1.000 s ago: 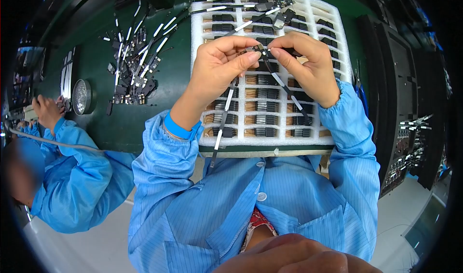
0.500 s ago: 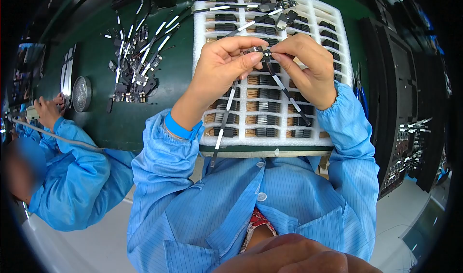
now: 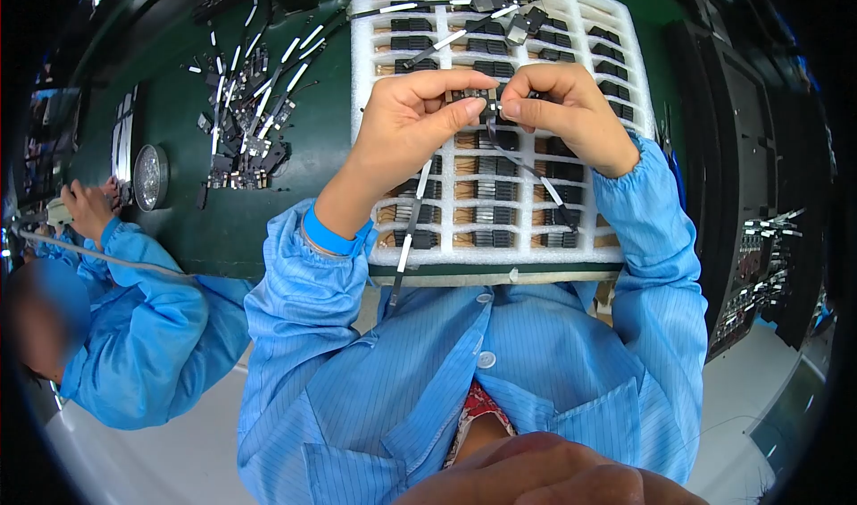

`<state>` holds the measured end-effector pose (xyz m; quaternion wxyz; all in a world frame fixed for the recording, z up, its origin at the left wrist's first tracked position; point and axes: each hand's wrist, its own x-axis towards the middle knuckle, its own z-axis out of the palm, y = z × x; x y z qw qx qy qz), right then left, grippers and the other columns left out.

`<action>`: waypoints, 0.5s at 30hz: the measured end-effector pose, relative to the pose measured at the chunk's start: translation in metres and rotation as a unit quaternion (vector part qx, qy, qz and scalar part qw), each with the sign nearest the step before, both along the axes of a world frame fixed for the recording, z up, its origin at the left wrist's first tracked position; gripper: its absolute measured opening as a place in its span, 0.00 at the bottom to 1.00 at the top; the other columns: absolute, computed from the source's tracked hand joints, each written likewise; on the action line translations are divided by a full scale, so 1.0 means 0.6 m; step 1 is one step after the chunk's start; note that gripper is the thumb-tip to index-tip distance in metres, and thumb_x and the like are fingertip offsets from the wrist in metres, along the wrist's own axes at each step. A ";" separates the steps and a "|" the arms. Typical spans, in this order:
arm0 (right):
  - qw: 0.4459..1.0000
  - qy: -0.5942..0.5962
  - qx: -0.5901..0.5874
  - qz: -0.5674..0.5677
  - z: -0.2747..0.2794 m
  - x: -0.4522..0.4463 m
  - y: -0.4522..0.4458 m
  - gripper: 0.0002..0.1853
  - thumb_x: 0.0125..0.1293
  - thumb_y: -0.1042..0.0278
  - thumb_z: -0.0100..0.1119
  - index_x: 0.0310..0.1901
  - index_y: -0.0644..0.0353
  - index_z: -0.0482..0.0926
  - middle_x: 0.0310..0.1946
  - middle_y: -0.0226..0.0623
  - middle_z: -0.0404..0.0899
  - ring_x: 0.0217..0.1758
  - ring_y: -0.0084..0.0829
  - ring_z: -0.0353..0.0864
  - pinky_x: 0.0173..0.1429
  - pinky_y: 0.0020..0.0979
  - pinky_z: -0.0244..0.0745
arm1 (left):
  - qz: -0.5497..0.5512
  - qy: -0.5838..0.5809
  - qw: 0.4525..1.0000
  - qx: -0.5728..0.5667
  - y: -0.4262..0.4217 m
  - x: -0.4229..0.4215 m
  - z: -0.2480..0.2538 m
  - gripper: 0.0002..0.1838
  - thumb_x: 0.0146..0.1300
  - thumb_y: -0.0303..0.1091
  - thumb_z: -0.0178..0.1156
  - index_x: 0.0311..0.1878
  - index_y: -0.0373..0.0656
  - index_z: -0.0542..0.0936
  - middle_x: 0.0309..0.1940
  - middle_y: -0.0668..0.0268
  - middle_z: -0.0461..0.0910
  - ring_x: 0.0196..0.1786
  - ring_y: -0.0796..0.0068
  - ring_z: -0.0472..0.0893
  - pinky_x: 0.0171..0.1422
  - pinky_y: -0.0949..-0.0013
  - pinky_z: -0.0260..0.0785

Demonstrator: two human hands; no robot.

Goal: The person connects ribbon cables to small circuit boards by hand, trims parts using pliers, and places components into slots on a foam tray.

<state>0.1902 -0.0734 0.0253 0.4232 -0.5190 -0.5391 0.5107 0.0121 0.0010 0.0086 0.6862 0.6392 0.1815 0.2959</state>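
Above a white foam tray (image 3: 500, 257) full of black parts, my left hand (image 3: 415, 121) pinches a small black component (image 3: 473, 101) between thumb and fingers. My right hand (image 3: 571, 112) is close beside it, thumb and forefinger pressed together at the component's right side; what they grip there is too small to make out. A black-and-white strip (image 3: 544, 183) hangs from between the hands toward the lower right. Another black-and-white strip (image 3: 411, 237) hangs below my left hand past the tray's front edge.
On the green table (image 3: 295, 228), a pile of black parts with strips (image 3: 245, 130) lies left of the tray. Further left are a round metal dish (image 3: 150, 178) and a co-worker's hand (image 3: 87, 208). Blue-handled pliers (image 3: 671, 166) and black racks (image 3: 732, 148) stand at the right.
My right hand's fingers have curled in more, and its wrist has shifted slightly right and up. The strip between my hands has bent near its top.
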 end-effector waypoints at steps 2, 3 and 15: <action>1.000 0.004 -0.018 0.013 0.006 -0.001 0.002 0.08 0.56 0.68 0.55 0.26 0.64 0.76 0.19 0.26 0.72 0.23 0.14 0.65 0.27 0.18 0.60 | -0.007 0.010 1.000 -0.005 -0.002 -0.001 0.003 0.13 0.55 0.27 0.58 0.44 0.35 0.76 0.22 0.70 0.75 0.23 0.90 0.67 0.25 0.86 0.57; 0.999 0.006 -0.028 0.020 0.008 -0.001 0.002 0.08 0.56 0.68 0.55 0.26 0.64 0.76 0.19 0.26 0.72 0.23 0.14 0.65 0.27 0.18 0.60 | -0.010 0.015 1.000 -0.008 -0.003 -0.001 0.004 0.13 0.55 0.27 0.58 0.44 0.36 0.76 0.22 0.71 0.75 0.24 0.90 0.68 0.25 0.86 0.57; 0.999 -0.008 -0.037 0.033 0.006 0.002 0.003 0.08 0.55 0.69 0.55 0.26 0.65 0.77 0.20 0.27 0.74 0.25 0.13 0.67 0.29 0.18 0.62 | -0.034 0.013 0.999 0.001 -0.002 0.000 -0.009 0.12 0.57 0.26 0.55 0.45 0.34 0.75 0.34 0.63 0.78 0.34 0.82 0.76 0.38 0.81 0.69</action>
